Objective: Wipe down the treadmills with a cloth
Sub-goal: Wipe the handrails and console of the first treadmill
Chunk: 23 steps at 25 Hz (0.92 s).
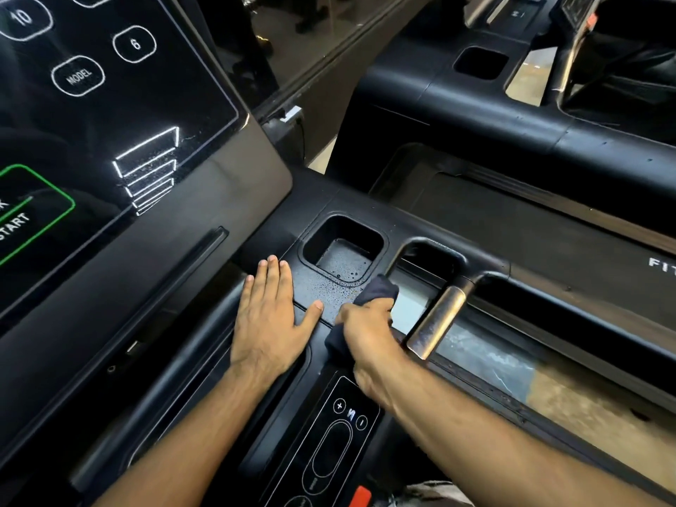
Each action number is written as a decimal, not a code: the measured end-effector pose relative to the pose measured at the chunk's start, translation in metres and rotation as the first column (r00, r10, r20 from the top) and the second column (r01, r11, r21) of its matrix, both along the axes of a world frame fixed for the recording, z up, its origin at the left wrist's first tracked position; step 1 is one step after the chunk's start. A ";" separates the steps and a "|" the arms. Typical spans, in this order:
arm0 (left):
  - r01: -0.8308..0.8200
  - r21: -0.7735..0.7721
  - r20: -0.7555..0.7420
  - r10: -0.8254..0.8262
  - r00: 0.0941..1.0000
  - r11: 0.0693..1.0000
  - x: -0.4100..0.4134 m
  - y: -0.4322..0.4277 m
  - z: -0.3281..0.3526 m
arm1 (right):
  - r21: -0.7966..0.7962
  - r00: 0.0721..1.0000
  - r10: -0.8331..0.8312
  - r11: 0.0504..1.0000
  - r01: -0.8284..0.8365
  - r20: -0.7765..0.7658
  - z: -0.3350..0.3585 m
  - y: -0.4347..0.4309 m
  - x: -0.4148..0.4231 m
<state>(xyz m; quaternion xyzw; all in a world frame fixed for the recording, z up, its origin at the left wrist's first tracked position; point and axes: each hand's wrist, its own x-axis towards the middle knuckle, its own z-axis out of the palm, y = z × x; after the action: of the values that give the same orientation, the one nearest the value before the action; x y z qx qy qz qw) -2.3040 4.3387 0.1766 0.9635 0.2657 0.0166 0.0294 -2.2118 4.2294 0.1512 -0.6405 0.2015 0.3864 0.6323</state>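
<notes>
I am leaning over a black treadmill console [329, 206]. My right hand [365, 331] is closed around a dark blue cloth [380, 292], which is pressed on the console surface just below the square cup holder [344, 250]. Small droplets speckle the surface and the cup holder's floor. My left hand [270, 316] lies flat on the console to the left of the cloth, fingers spread, thumb nearly touching my right hand.
A large touchscreen [109, 115] with lit buttons rises at the left. A metal handgrip [439, 320] juts out right of my right hand. A speed control panel [333, 444] lies below my hands. A second treadmill [475, 100] stands behind.
</notes>
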 end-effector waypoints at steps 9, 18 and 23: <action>-0.008 -0.105 0.108 0.019 0.994 0.994 -0.016 0.000 0.001 | -0.602 0.322 0.769 0.635 -0.484 0.552 0.069 -0.014 -0.022; -0.113 -0.101 0.162 0.128 0.978 0.988 -0.044 -0.004 0.004 | -0.933 -0.296 0.904 0.229 -0.278 0.309 0.054 0.014 0.012; -0.106 -0.061 0.152 0.115 0.982 0.992 -0.051 0.001 0.006 | -0.938 -0.444 0.847 0.166 -0.303 0.293 0.043 0.045 0.021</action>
<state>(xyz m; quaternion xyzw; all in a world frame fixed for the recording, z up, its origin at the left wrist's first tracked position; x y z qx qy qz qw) -2.3546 4.3393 0.1825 0.9419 0.3160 0.0860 0.0743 -2.1904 4.2741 0.1947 -0.8012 -0.5809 0.1376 0.0417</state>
